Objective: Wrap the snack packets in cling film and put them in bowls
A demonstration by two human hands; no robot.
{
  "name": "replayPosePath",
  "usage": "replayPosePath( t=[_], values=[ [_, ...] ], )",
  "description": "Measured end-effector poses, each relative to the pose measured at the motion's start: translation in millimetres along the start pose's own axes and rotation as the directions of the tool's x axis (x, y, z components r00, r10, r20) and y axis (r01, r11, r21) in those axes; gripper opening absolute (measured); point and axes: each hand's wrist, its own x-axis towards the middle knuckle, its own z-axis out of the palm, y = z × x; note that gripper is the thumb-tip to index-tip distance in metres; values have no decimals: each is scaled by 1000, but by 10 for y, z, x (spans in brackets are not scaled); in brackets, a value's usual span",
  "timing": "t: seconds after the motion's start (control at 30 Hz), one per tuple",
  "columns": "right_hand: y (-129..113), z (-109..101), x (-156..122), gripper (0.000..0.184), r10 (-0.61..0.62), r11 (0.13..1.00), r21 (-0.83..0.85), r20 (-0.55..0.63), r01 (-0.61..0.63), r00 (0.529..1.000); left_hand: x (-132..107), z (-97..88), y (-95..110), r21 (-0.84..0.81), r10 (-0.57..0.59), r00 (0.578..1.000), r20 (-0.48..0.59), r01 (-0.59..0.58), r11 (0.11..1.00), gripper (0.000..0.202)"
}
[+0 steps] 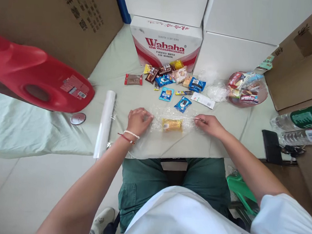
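A small snack in a yellow wrapper (172, 125) lies on a piece of clear plastic wrap (159, 113) in front of me. My left hand (140, 121), with bracelets at the wrist, is closed at the left edge of the wrap, thumb and fingertips together on it. On the opposite side, my right hand (209, 125) pinches the wrap's right edge; a small dark spot shows at its fingertips, too small to make out. The film stretches between both hands, over or around the snack. Left of my left hand lies a white roll of plastic wrap (105, 123).
Several packaged snacks (164, 79) are heaped beyond my hands, near a Wahaha carton (166, 41). A clear bag of snacks (247, 89) sits to their right. A red jug (39, 74) stands left. Water bottles (306, 117) and a black phone (271, 147) are right.
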Motion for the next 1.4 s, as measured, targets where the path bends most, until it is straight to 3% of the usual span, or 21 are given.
replayPosePath(
  t=[0.13,0.2,0.23,0.3,0.33,0.4,0.43,0.47,0.53,0.63,0.7,0.77,0.87,0.93,1.03,1.1,1.17,1.23,1.27,1.3,1.4],
  values=[
    [-136,-179,351,30,3,910,-414,-36,-17,999,252,-88,-6,57,-86,995,-45,89,994,28],
    [-281,-189,533,33,-73,886,-463,-65,35,995,144,-181,-33,51,-66,970,-233,80,996,26],
    [-354,-164,635,34,-122,884,-460,-51,85,991,35,-226,-23,63,-36,928,-371,63,996,24],
    [-477,-54,857,37,-212,874,-444,16,197,977,-251,-280,73,128,70,781,-621,12,992,20],
    [-521,24,970,42,-241,866,-437,58,242,969,-404,-275,161,190,172,750,-639,-64,980,19],
    [-579,195,1173,54,-262,850,-437,133,294,956,-666,-189,384,273,409,709,-575,-305,913,20],
    [-598,272,1257,59,-256,844,-445,156,299,954,-755,-112,497,276,504,734,-455,-422,863,26],
    [-615,333,1325,61,-234,843,-456,171,287,957,-810,-22,598,270,530,773,-348,-459,847,32],
    [-650,385,1412,55,-149,856,-468,183,220,972,-829,167,733,261,493,853,-170,-443,857,40],
    [-726,300,1406,31,-39,905,-407,209,123,977,-741,366,770,259,401,916,-27,-381,888,44],
    [-788,208,1300,24,-93,934,-319,218,161,971,-689,421,746,249,374,927,11,-365,897,45],
    [-843,173,1113,24,-192,935,-257,215,245,958,-666,438,723,229,352,936,21,-347,909,46],
    [-870,296,748,22,-265,913,-250,238,322,934,-676,455,668,125,323,946,19,-323,938,46],
    [-832,461,519,22,-263,907,-274,224,320,938,-700,477,576,-68,323,946,2,-322,944,42],
    [-732,698,292,30,-270,910,-273,183,312,945,-740,496,340,-430,285,955,-81,-291,855,34],
    [-687,794,230,34,-292,904,-263,195,337,936,-730,469,165,-542,134,976,-173,-208,814,31],
    [-684,835,218,41,-311,887,-281,220,366,925,-660,408,28,-569,-145,946,-290,-48,821,33],
    [-715,834,230,45,-308,875,-308,240,373,921,-538,340,-37,-555,-379,856,-352,135,821,38],
    [-736,825,238,46,-302,872,-319,244,370,922,-472,313,-37,-514,-430,832,-352,212,831,38],
    [-756,815,244,46,-295,873,-325,243,364,924,-411,296,-18,-445,-432,839,-331,265,856,37],
    [-773,800,237,45,-298,885,-302,215,353,930,-302,306,131,-256,-358,908,-220,301,919,27]
  ],
)
